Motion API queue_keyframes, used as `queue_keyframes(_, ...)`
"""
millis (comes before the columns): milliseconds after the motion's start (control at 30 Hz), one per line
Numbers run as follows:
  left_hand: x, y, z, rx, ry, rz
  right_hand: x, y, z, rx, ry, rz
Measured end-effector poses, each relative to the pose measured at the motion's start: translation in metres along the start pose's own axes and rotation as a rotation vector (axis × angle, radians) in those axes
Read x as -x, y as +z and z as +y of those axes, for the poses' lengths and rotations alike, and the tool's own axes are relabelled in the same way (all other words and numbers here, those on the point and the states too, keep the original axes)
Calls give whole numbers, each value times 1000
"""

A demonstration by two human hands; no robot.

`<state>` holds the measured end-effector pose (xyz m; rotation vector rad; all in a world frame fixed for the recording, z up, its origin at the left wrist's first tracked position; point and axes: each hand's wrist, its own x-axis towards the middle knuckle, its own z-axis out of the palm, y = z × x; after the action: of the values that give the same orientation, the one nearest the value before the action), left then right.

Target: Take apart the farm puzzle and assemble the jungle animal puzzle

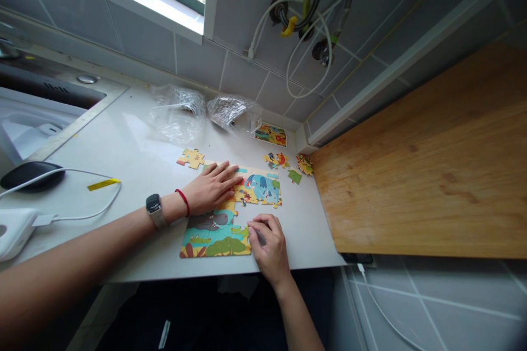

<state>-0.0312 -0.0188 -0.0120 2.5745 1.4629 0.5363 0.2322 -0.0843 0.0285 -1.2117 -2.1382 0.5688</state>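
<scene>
A partly joined jigsaw puzzle [224, 245] with a hippo, a bush and blue elephants lies on the white counter. My left hand [211, 187] rests flat on its upper left part, fingers spread, covering some of the picture. At the puzzle's lower right edge, my right hand [268, 244] is curled with thumb and fingertips pinched together by the green crocodile area. Whatever may be between those fingertips is too small to make out. Bare counter shows in a gap between the elephant part and the right hand. A loose yellow puzzle piece [191, 158] lies beyond my left hand.
Several loose pieces [276, 160], a green piece [294, 176] and a small pile [304, 164] lie to the right. Behind are a picture card [270, 135] and clear plastic bags [179, 115]. A wooden board [424, 175] borders the right; a sink [45, 93] and white charger [16, 233] are left.
</scene>
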Motion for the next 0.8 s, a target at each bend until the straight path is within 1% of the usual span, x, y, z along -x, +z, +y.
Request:
queue_keyframes(167,0,4,-2,39,1,40,2,0,0,-19,10,-8)
queue_keyframes(233,0,5,-2,43,-6,49,0,-4,0,-77,22,-34)
queue_keyframes(300,0,5,-1,36,-11,46,-10,-12,2,-151,41,-66)
queue_keyframes(333,0,5,-1,31,-11,42,-19,-18,4,-177,52,-79)
queue_keyframes(400,0,3,-1,21,-7,30,-46,-29,12,-165,66,-79)
queue_keyframes(467,-1,2,0,16,-1,22,-81,-36,25,-104,92,-71)
queue_keyframes(533,-1,1,0,19,-1,26,-119,-39,42,-4,125,-63)
queue_keyframes(600,0,2,0,22,-4,34,-154,-35,59,103,176,-53)
queue_keyframes(667,0,2,0,19,-9,36,-181,-28,73,186,256,-67)
queue_keyframes(733,0,2,0,14,-13,33,-198,-21,82,201,290,-75)
queue_keyframes(800,0,1,1,12,-15,32,-208,-16,90,192,315,-82)
